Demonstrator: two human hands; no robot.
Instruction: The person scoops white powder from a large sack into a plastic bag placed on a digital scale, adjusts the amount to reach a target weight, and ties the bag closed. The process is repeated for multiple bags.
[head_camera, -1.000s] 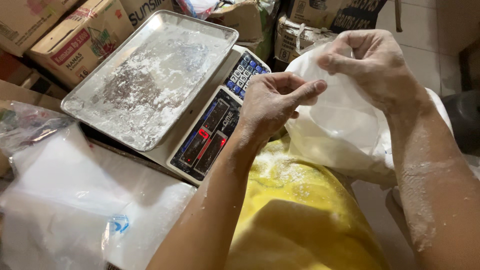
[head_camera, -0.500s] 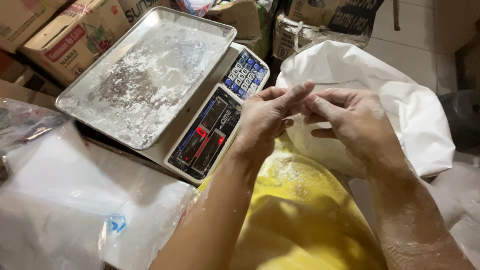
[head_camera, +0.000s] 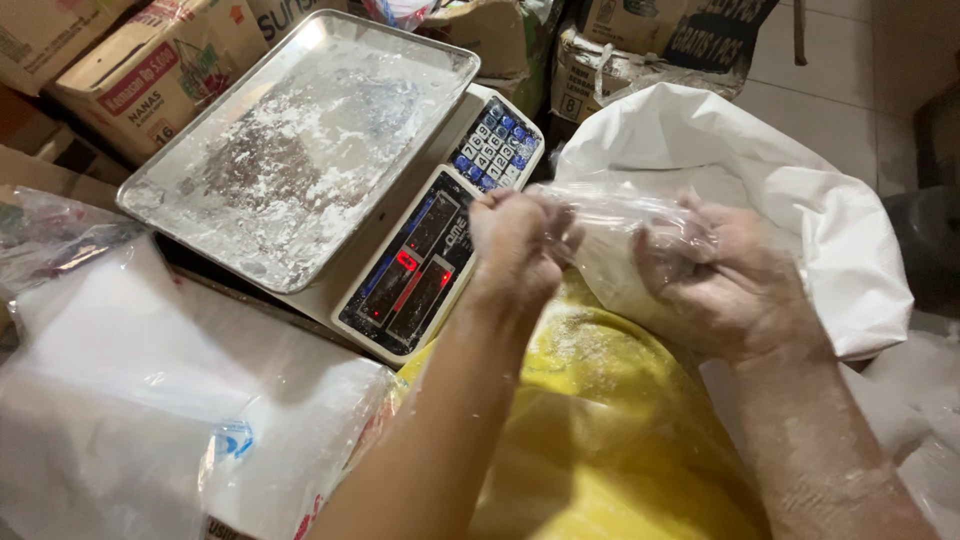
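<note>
Both hands gripped a thin clear plastic bag (head_camera: 610, 225) stretched between them. The left hand (head_camera: 520, 245) was curled into a fist on one edge of it, and the right hand (head_camera: 725, 275) had its fingers closed over the other end. The bag hung in the air just above the open mouth of a big white woven sack (head_camera: 760, 170), beside the scale (head_camera: 420, 265).

The likeliest trouble, as I judged it, was the film itself: it looked flimsy and crinkled, and pulled taut between two powdery hands it could slip from a grip or tear at the fold. Both forearms were dusted white, which would make the plastic slick. The bag also sat close to the scale's keypad — a jerk of the left hand could knock it.

The scale carried a shallow metal tray (head_camera: 300, 150), rectangular with a raised rim, its dull surface smeared with white powder. Its display glowed red. A yellow cloth (head_camera: 600, 440) lay over the lap, speckled with powder. To the left lay soft, filled clear bags (head_camera: 150, 400) — glossy and wrinkled — and cardboard boxes (head_camera: 120, 70) stood behind the scale.
</note>
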